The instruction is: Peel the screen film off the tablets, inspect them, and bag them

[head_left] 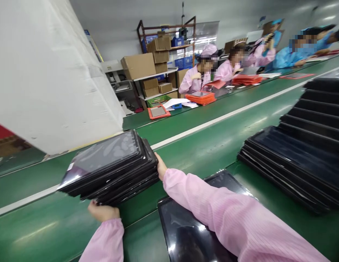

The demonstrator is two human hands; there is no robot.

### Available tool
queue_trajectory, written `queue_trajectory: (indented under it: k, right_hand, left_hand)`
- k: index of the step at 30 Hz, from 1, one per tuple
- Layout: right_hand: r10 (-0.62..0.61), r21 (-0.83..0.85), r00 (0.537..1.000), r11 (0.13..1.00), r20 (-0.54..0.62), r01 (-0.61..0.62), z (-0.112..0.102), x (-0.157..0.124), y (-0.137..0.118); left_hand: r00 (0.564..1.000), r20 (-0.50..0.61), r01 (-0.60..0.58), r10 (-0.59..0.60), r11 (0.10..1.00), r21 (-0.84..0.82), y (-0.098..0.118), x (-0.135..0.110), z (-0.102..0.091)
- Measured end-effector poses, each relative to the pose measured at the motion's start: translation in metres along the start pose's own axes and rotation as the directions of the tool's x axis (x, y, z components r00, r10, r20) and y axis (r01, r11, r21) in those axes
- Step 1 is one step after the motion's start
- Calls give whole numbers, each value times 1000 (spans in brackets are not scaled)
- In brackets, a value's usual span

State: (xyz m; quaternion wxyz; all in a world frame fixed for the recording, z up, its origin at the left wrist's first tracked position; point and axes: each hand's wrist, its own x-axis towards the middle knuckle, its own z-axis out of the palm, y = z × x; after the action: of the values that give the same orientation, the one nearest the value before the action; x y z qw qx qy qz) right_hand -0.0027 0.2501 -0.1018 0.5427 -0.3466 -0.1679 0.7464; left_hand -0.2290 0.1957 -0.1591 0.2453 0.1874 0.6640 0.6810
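Between my two hands is a stack of black tablets (103, 153), tilted and loosely aligned, with a glossy film-covered screen on top. My left hand (103, 211) grips its near lower edge, fingertips tucked out of sight beneath. Against the right end, my right hand (161, 166) is closed on the stack, most of its fingers hidden behind. Under my right sleeve lies another tablet (185, 229), face up on the green surface and partly covered by the arm. Further right are larger piles of black tablets (292, 160).
A green conveyor belt (202, 134) with a white edge strip runs across. Beyond it, people in pink (195, 78) and blue (284, 58) sit by orange-framed piles (200, 99). A white wrapped column (76, 83) rises at left. Cardboard boxes (139, 65) fill shelves behind.
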Motion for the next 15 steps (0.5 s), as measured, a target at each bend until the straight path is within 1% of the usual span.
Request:
queue_trajectory:
  k: [1,2,3,5,6,7,9,11,12,13,15]
  right_hand:
    - [-12,-14,1000,1000,-7,11,-1,2,-1]
    - [-25,-34,1000,999,-11,25,-1,5,-3]
    - [-39,-60,999,997,-13,38,-2,8,-7]
    - [-71,-134,997,989,-19,68,-3,13,-19]
    - [-96,-180,995,980,-27,89,-3,15,-28]
    - [-131,-229,991,966,-40,118,-3,16,-37]
    - [-237,-327,970,923,-61,205,0,14,-55]
    - [-360,-410,932,856,-37,315,6,9,-69]
    - [-409,-444,913,819,-5,364,9,6,-72]
    - [-443,-472,896,783,33,405,13,3,-75]
    - [-476,-515,873,725,105,457,18,-2,-77]
  left_hand:
    - [997,-77,-24,22,1000,-20,-1,2,2]
    - [992,-121,-44,39,998,-42,-2,4,4]
    - [990,-131,-55,46,996,-68,-1,6,6]
    - [995,-85,-68,58,991,-117,7,10,9]
    - [996,-58,-80,72,987,-142,14,12,10]
    - [994,-42,-103,97,980,-168,24,12,10]
    - [984,-55,-178,170,959,-219,49,11,6]
    - [957,-70,-290,281,918,-271,77,6,-2]
    - [935,-48,-348,351,888,-301,89,3,-6]
    - [904,6,-400,428,849,-344,100,0,-9]
    - [859,116,-431,498,826,-363,115,-6,-10]
